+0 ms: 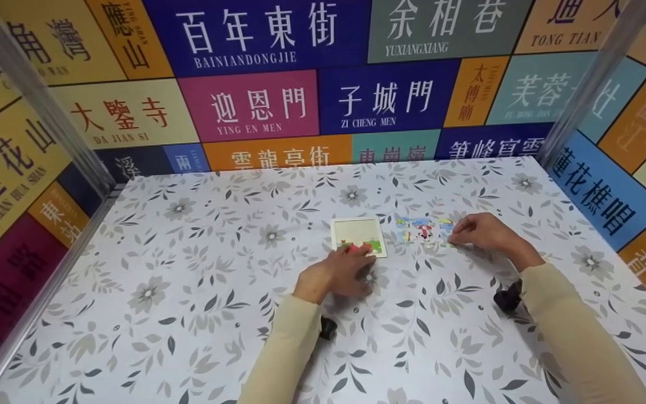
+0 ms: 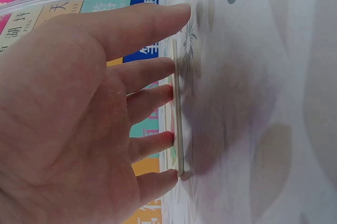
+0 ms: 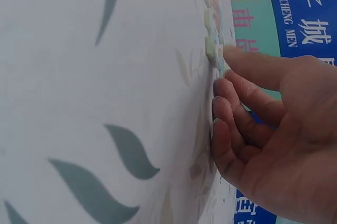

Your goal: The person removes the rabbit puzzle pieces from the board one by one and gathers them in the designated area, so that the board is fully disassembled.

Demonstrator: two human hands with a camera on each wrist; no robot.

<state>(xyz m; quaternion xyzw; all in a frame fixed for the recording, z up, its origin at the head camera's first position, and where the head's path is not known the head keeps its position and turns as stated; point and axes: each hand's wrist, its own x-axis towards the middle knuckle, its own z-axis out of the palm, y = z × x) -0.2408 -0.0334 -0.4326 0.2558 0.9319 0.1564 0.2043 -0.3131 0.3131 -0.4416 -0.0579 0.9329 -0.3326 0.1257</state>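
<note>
A shallow puzzle tray with a cream rim [image 1: 356,220] lies on the table, with red and green pieces along its near side. My left hand [image 1: 341,271] rests its fingertips on that near part; in the left wrist view its fingers spread along the tray's thin edge [image 2: 179,119]. Right of the tray lies a patch of colourful jigsaw pieces [image 1: 424,229], blue at the top with a red and white figure. My right hand [image 1: 485,233] is at its right end, thumb and forefinger pinching a puzzle piece [image 3: 220,66] at the edge, other fingers curled near the tabletop.
A white tablecloth [image 1: 199,224] with grey flowers and leaves covers the table. Panels with large Chinese lettering [image 1: 250,106] stand behind and at both sides, with clear corner posts. Dark wrist devices [image 1: 508,297] hang below the sleeves.
</note>
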